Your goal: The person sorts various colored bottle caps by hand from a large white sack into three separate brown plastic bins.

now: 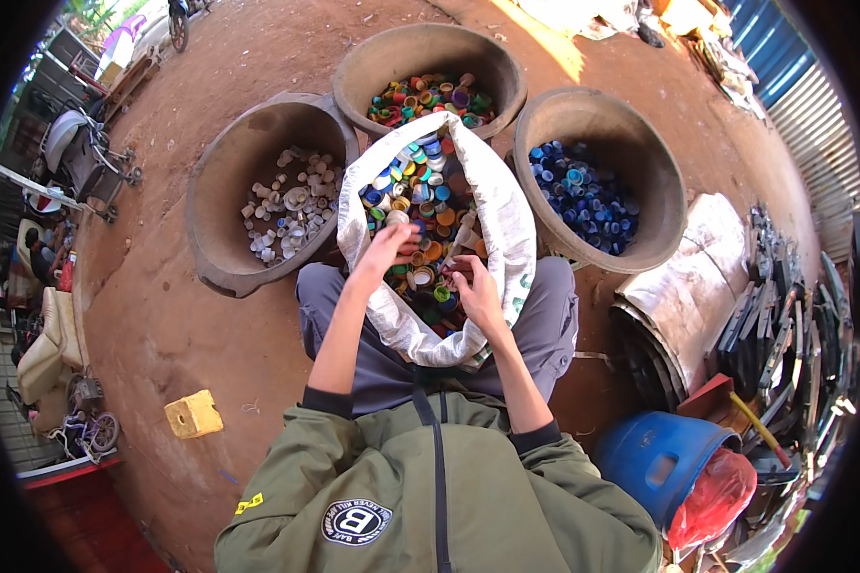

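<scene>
A white woven sack (358,196) stands between my knees with its mouth rolled wide, full of mixed plastic bottle caps (445,218). My left hand (384,254) is over the caps on the sack's left side, fingers apart and slightly bent. A whitish cap (397,219) lies right against its fingertips. Inside the right part of the mouth, my right hand (479,292) has its fingers curled together low over the caps. Whatever is between those fingers is too small to make out.
Three round tubs surround the sack: white caps in the left tub (225,181), mixed warm-coloured and green caps in the far tub (373,72), blue caps in the right tub (655,181). A blue drum (640,458), a yellow block (193,414) and stacked dark scrap (774,334) lie around me.
</scene>
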`<state>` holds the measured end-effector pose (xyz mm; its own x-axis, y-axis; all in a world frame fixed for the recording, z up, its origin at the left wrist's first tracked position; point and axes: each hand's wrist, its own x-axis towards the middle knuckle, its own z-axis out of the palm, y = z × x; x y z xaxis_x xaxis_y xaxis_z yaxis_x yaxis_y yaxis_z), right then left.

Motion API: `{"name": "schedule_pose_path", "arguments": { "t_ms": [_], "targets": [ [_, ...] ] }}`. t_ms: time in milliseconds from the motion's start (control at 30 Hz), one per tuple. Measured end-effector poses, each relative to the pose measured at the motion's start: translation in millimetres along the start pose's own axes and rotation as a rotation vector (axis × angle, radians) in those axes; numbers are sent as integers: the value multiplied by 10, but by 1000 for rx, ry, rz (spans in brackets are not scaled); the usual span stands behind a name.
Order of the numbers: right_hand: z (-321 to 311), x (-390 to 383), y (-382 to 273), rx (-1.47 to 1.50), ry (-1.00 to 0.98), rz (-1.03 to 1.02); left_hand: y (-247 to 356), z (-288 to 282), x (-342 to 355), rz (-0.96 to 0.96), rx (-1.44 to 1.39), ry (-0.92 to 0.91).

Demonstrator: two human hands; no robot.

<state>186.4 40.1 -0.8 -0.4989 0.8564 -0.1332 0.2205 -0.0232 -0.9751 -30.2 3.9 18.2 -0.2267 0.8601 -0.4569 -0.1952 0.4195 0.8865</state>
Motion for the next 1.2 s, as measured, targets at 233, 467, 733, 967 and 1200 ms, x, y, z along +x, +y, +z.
{"name": "schedule_pose_path", "arguments": {
  "t_ms": [233, 467, 733, 967, 1200],
  "targets": [
    [107, -45, 182, -620, 133, -180, -466, 361, -322, 274, 1105, 404],
    [203, 38, 191, -640, -62, 113, -531, 448, -186, 117, 969, 316],
    [398, 215, 313, -441, -43, 327, -652, 483, -26, 53, 807, 244],
    [405, 51, 11, -246, 170, 244, -703, 488, -74, 226, 493, 485],
    [303, 69, -264, 195, 228, 216, -428, 429, -186, -26, -682, 276]
  ]
}}
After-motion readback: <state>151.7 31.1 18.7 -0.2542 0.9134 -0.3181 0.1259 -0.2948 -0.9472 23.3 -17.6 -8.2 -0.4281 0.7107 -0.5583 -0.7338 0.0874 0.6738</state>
